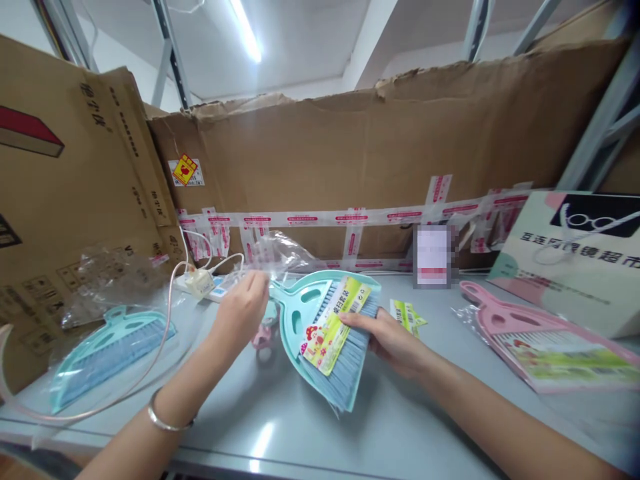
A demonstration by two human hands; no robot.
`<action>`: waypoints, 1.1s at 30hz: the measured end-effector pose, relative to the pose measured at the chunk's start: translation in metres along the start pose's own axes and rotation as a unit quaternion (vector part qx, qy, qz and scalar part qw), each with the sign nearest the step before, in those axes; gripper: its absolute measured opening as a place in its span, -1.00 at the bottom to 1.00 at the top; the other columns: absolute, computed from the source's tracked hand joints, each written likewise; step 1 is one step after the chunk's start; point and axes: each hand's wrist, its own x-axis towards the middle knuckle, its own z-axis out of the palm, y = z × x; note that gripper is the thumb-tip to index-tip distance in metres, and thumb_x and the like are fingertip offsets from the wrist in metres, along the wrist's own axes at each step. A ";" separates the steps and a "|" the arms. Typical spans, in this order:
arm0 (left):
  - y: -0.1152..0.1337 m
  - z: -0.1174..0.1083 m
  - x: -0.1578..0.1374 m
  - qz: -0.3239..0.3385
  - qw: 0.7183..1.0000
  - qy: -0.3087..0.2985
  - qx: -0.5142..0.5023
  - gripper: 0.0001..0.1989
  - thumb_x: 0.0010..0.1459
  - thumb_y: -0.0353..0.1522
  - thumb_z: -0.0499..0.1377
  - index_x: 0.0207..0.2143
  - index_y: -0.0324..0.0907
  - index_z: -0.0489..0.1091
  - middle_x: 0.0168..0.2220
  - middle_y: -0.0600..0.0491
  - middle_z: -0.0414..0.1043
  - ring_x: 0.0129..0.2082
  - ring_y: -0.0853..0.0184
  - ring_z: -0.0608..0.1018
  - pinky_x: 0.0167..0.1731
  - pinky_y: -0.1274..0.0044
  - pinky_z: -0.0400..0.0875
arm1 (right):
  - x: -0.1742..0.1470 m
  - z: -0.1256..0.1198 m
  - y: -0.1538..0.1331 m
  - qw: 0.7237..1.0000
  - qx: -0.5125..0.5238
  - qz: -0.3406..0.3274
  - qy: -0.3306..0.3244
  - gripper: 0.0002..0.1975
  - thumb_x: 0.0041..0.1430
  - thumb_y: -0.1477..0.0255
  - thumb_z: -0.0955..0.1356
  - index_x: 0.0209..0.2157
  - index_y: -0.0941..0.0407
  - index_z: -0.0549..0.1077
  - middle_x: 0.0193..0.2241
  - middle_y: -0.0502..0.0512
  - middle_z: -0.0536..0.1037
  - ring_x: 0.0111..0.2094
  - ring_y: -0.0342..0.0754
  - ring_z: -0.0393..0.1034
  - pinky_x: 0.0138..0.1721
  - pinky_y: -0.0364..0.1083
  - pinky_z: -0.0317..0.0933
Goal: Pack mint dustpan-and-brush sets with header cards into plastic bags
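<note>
A light-teal dustpan [289,327] is held tilted above the table, with a blue-bristled brush [350,363] nested in it and a yellow-green printed card [333,330] across the front. My right hand [393,340] grips the set by its wide right edge, thumb on the card, fingers behind. At the handle end, my left hand [245,307] is closed in a pinch. Clear plastic film [287,253] shows beside its fingertips; whether they grip the film or the handle is hidden. Below the handle lies a small pink object [263,337] of unclear kind.
A bagged teal dustpan set [113,350] lies left, a bagged pink one [540,340] right. A white cable [167,333] runs past the left set from a plug [200,283]. Behind stand cardboard [310,160], a blurred card [433,257] and a printed white box [565,260].
</note>
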 end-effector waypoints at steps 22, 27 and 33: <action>0.035 -0.001 -0.013 0.189 0.972 0.106 -0.086 -0.75 0.14 -0.56 -0.03 -0.21 -0.22 0.37 -0.45 0.03 0.33 -0.47 0.38 0.35 -0.51 0.57 0.26 | 0.002 0.017 0.017 0.975 0.213 -0.043 0.054 -0.73 -0.11 0.42 0.44 -0.28 0.16 0.46 -0.41 0.08 0.59 -0.44 -0.05 0.48 -0.44 -0.12 0.39; 0.045 0.004 -0.013 0.231 0.962 0.099 -0.111 -0.77 0.16 -0.55 -0.04 -0.19 -0.24 0.35 -0.42 0.01 0.37 -0.45 0.37 0.37 -0.50 0.55 0.29 | 0.001 0.020 0.021 0.978 0.191 -0.069 0.055 -0.66 -0.10 0.40 0.44 -0.21 0.14 0.45 -0.35 0.06 0.59 -0.37 -0.06 0.48 -0.40 -0.12 0.39; 0.048 0.000 -0.017 0.235 0.952 0.111 -0.158 -0.76 0.16 -0.47 0.04 -0.10 -0.16 0.27 -0.32 -0.01 0.38 -0.33 0.33 0.43 -0.34 0.48 0.36 | 0.000 0.022 0.023 0.972 0.217 -0.072 0.053 -0.63 -0.09 0.41 0.44 -0.17 0.11 0.44 -0.31 0.04 0.58 -0.33 -0.08 0.47 -0.37 -0.14 0.38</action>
